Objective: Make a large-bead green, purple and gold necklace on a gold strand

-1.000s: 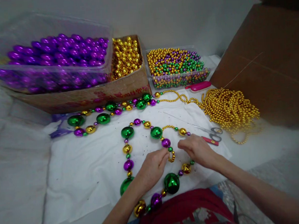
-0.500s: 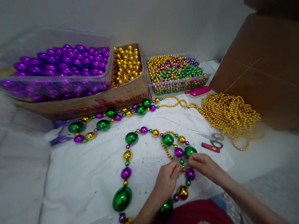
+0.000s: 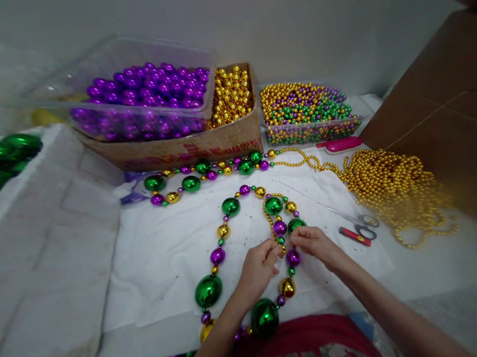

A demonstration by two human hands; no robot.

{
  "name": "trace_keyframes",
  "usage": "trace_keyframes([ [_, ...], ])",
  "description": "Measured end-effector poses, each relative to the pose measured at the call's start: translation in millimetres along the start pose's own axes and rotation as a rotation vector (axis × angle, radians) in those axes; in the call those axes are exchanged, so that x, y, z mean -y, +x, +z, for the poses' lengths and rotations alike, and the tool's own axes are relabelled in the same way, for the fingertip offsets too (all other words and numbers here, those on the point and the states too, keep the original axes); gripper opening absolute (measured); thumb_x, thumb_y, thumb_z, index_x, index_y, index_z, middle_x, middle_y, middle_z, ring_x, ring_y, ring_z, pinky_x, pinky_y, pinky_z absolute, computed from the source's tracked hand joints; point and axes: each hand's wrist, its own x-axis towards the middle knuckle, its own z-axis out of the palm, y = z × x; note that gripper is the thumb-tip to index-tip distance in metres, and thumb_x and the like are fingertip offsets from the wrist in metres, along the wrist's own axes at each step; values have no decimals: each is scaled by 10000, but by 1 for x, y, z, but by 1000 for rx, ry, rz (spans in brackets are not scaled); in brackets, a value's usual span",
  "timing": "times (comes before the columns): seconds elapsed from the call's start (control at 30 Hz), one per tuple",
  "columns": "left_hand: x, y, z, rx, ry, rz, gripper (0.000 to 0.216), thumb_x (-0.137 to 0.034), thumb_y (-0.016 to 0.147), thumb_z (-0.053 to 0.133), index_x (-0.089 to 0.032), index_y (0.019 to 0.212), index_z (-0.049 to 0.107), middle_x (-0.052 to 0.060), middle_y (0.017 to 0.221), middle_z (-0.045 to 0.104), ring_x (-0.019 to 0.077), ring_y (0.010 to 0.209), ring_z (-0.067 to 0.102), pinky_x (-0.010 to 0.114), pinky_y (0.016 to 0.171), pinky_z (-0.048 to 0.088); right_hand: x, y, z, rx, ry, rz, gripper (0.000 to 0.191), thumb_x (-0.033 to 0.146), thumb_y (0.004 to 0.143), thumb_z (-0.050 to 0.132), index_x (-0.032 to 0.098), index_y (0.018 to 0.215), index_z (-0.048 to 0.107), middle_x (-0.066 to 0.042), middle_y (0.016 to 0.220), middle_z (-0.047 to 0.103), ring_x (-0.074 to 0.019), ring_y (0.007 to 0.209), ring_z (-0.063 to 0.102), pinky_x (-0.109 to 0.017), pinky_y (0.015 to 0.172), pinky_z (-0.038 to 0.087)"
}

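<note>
A bead necklace of large green, purple and gold beads lies in a loop on the white cloth. One end, where small gold beads curve back beside a green and a purple bead, reaches my left hand. The fingers of that hand are closed on this end. My right hand is pinched shut just to the right, close to a green bead and above a purple bead. What lies between its fingertips is too small to make out. A small gap separates the two hands.
Behind lie a second bead strand, a tub of purple beads, a carton of gold beads and a tub of small mixed beads. To the right are scissors, a red lighter, a pink tool and gold bead strands.
The view has swung left, bringing green beads in at the left edge. Both hands stay closed and close together at the necklace's end.
</note>
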Motion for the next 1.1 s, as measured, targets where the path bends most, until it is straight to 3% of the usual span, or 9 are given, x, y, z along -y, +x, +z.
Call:
trace_keyframes([
  [0.2, -22, -6, -22, 83, 514, 276, 251, -244, 908, 361, -180, 757, 550, -2, 679, 576, 154, 672, 553, 257, 648, 376, 17, -22, -10, -69, -280, -108, 176, 271, 826, 510, 180, 736, 631, -14, 680, 607, -151, 662, 529, -242, 625, 340],
  [0.37, -26, -7, -34, 204, 676, 375, 252, -208, 925, 335, -185, 797, 552, 16, 735, 591, 157, 699, 553, 250, 655, 362, 14, -31, -7, -114, -877, -329, 232, 166, 870, 430, 196, 839, 658, -32, 740, 662, -154, 686, 578, -232, 629, 329],
  [0.6, -31, 10, -42, 181, 796, 450, 206, -166, 898, 363, -195, 784, 533, 10, 700, 558, 155, 673, 521, 255, 628, 337, 15, -15, -12, -197, -1007, -335, 256, 181, 872, 417, 192, 916, 669, -47, 735, 659, -170, 672, 566, -244, 595, 292],
  [0.73, -25, 11, -44, 180, 782, 432, 211, -188, 900, 369, -194, 773, 537, 13, 683, 554, 159, 664, 519, 260, 632, 334, 12, -14, -10, -170, -1005, -328, 256, 199, 888, 409, 186, 908, 664, -53, 740, 662, -176, 682, 580, -249, 596, 300],
  [0.9, -1, -9, -31, 239, 564, 312, 260, -245, 920, 351, -192, 747, 538, 0, 675, 563, 146, 638, 526, 234, 604, 337, -1, -35, -3, -40, -953, -319, 252, 265, 919, 421, 202, 818, 644, -12, 671, 657, -146, 614, 590, -229, 578, 336],
  [1.0, 9, -27, -13, 189, 473, 267, 253, -246, 925, 335, -197, 771, 529, 2, 721, 588, 148, 673, 536, 234, 625, 341, -9, -49, -7, 87, -918, -314, 224, 289, 931, 428, 212, 1010, 623, -24, 745, 680, -155, 657, 612, -232, 598, 366],
  [1.1, 13, -40, 4, 104, 401, 190, 266, -278, 924, 335, -196, 743, 512, 5, 712, 586, 151, 666, 526, 245, 633, 345, -16, -55, -12, 194, -1007, -382, 366, 232, 897, 489, 206, 1262, 503, -51, 795, 689, -175, 692, 621, -248, 608, 364],
])
